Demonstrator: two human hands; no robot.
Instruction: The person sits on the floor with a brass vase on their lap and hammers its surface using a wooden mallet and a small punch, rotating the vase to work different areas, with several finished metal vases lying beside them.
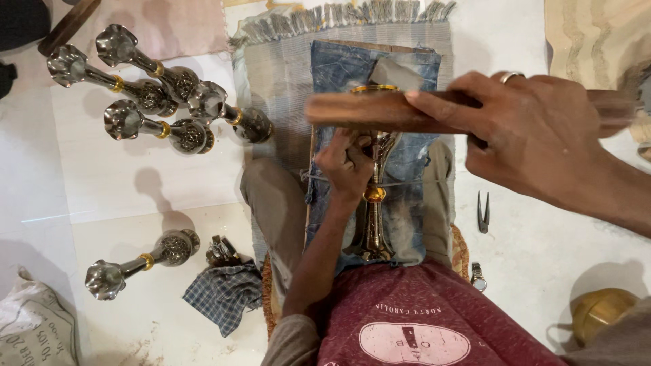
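Head view: right hand clasps long brown wooden bat, raised across frame, blurred. Left hand pinches small tool, type unclear, against slender brass-and-steel fluted vase lying lengthwise on faded denim pad over lap. Risk: off-line blow catches left fingers; round stem may roll. Five similar embossed vases lie far left on white floor.

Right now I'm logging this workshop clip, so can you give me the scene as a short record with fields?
left hand: pressed on the brass vase lying on denim cloth over the lap
right hand: fingers gripping a wooden bat, raised above the vase
floor left: five metal vases
floor right: pliers, wristwatch
near knee: checked cloth
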